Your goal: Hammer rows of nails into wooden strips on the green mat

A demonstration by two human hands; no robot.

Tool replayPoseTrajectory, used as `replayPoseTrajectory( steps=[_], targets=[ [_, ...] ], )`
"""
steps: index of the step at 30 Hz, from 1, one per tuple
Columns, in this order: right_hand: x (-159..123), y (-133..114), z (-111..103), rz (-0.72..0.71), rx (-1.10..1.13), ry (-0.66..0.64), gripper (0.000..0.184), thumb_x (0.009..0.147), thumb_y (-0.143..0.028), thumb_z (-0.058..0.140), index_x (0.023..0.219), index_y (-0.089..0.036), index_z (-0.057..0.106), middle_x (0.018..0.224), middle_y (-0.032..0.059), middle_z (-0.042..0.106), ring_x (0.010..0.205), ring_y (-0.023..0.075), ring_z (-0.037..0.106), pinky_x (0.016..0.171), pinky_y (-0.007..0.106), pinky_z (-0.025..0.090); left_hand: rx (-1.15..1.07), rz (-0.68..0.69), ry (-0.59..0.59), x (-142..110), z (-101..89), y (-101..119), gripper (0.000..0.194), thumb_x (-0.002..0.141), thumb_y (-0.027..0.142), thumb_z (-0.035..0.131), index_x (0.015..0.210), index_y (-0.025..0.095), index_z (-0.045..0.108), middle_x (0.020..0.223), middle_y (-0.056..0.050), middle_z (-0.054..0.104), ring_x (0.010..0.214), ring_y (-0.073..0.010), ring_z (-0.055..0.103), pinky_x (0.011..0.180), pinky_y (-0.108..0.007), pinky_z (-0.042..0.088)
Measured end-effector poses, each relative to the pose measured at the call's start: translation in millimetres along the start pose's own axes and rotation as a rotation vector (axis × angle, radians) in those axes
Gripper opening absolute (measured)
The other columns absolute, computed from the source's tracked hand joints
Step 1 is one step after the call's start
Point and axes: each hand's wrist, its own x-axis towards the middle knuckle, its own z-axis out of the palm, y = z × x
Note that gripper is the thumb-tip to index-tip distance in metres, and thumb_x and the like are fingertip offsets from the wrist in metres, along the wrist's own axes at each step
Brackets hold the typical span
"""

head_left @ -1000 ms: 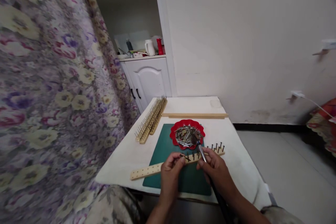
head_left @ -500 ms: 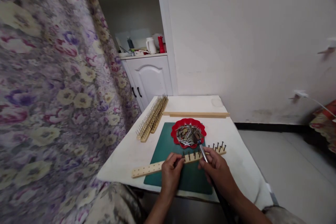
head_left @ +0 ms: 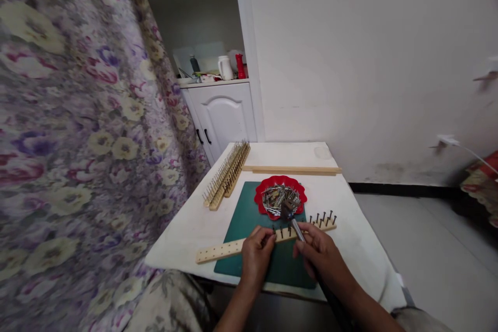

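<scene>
Swinging slightly leftward since the earlier frame, the hammer (head_left: 298, 230) is now carrying its dark head (head_left: 287, 210) across the near rim of the red bowl (head_left: 260, 206) in view, while the left hand (head_left: 257, 252) is keeping its place. That hand is pinching an upright nail (head_left: 274, 229) between thumb and forefinger on the near side of the bowl; its fingers are hiding the nail's foot. The right hand (head_left: 322, 250) is grasping the hammer by its shaft, nearer than the bowl and to its right. The drilled strip (head_left: 220, 252) is lying in front of the bowl across the green mat (head_left: 240, 218), showing bare holes toward the bowl's left and standing dark nails (head_left: 331, 215) toward its right. Loose nails (head_left: 277, 198) are filling the bowl, and beyond it wooden bars (head_left: 295, 170) are resting on the worktop (head_left: 182, 236). The person seems to be steadying this nail in its hole; the next move is probably calling for lining the hammer's head up above it, with the fingertips staying clear.
</scene>
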Motion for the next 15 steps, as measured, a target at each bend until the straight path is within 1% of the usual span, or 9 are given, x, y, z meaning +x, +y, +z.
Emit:
replayPoseTrajectory(
  steps=[4,7,11,15],
  targets=[
    [-3.8,-0.1,1.1,0.021,0.016,-0.117,0.034,0.083,-0.038,0.055,0.109,-0.016,0.05,0.065,-0.0025,0.063,0.027,0.0032,0.039,0.028,0.014,0.024,-0.005,-0.016,0.0,-0.2,1.0,-2.1,0.017,0.08,0.027,0.054,0.07,0.017,0.063,0.068,0.0,0.055,0.06,-0.0118,0.051,0.056,-0.021,0.036],
    [-6.3,2.7,4.9,0.057,0.004,-0.17,0.035,0.084,-0.037,0.055,0.111,-0.016,0.048,0.064,-0.0029,0.062,0.027,0.0033,0.039,0.028,0.014,0.023,0.005,-0.017,0.0,-0.4,1.5,-3.3,0.017,0.08,0.027,0.055,0.069,0.017,0.063,0.067,0.001,0.055,0.06,-0.0116,0.051,0.056,-0.021,0.035],
    [-7.5,6.7,9.1,0.08,-0.022,-0.175,0.038,0.083,-0.038,0.055,0.113,-0.016,0.048,0.063,-0.0041,0.061,0.027,0.0037,0.039,0.027,0.014,0.023,0.026,-0.016,0.009,-0.4,1.3,-5.0,0.018,0.079,0.026,0.055,0.065,0.017,0.06,0.065,0.001,0.053,0.059,-0.0109,0.049,0.055,-0.02,0.034],
    [-9.1,5.9,9.5,0.072,-0.046,-0.165,0.037,0.084,-0.038,0.054,0.115,-0.017,0.048,0.066,-0.0037,0.061,0.027,0.0033,0.04,0.027,0.014,0.023,0.027,-0.014,0.002,-1.1,1.6,-5.6,0.017,0.08,0.024,0.053,0.066,0.016,0.061,0.066,0.002,0.052,0.059,-0.0104,0.049,0.056,-0.02,0.033]
  ],
)
